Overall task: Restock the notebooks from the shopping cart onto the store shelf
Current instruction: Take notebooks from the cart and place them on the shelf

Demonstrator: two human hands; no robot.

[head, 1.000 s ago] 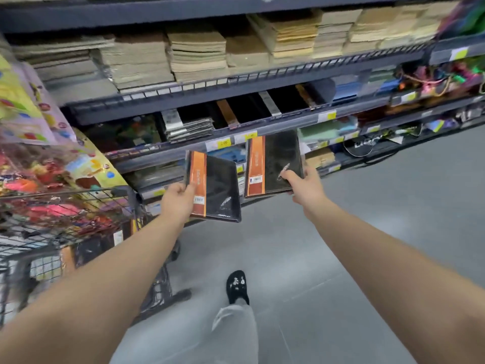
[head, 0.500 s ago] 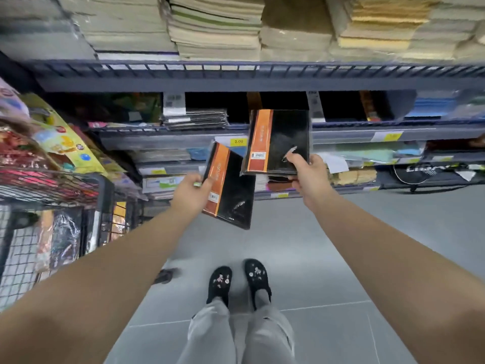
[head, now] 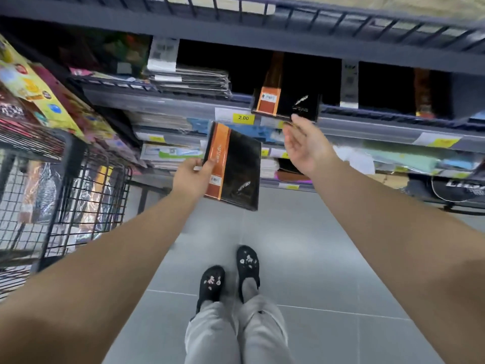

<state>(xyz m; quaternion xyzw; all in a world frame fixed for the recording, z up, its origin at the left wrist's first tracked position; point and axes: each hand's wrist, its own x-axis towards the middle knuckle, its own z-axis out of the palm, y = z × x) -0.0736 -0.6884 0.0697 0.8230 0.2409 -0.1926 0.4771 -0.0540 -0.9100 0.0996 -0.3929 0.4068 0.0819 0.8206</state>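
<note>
Store shelf (head: 183,103) depths read black to me. I count two clear notebooks: left hand (head: 190,177) grips the lower notebook (head: 236,166), right hand (head: 304,145) hangs released under the shelved notebook (head: 286,105).

Two black shoes (head: 248,261) with pale flowers are seen near, on the grey floor tiles (head: 328,258). A yellow price tag (head: 243,117) marked 2.00 is seen farther away.
</note>
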